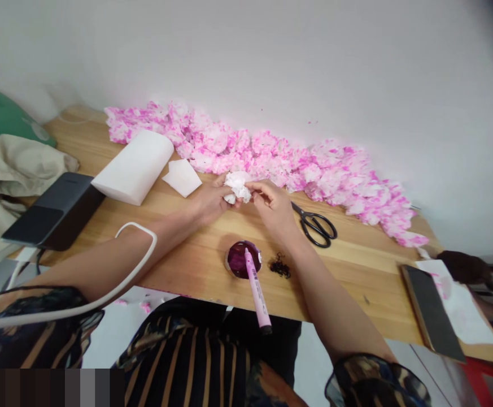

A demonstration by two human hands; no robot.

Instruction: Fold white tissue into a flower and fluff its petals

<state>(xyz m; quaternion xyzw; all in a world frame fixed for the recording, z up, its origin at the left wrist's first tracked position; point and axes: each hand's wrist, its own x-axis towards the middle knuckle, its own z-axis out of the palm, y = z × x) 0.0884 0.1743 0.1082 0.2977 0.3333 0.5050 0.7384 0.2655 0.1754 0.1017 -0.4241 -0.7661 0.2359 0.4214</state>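
Observation:
A crumpled white tissue flower (pixel 238 185) is held between my two hands above the middle of the wooden table. My left hand (pixel 216 202) grips its base from the left, fingers closed. On the right side, my right hand (pixel 273 204) pinches the flower's edge between thumb and fingers. Below them sits a small cup (pixel 234 261) with dark purple inside, and a pink marker (pixel 257 294) leans on it, its black end towards me. Small black ties (pixel 280 266) lie beside the cup. Black-handled scissors (pixel 317 226) rest right of my right hand.
Pink-and-white paper flowers (pixel 271 155) line the wall. At left are a stack of white tissue (pixel 136 164), a folded tissue piece (pixel 182 177), a black box (pixel 55 212), a cloth (pixel 21 164) and a white cable (pixel 131 274) over my left forearm. A phone (pixel 432 311) lies far right.

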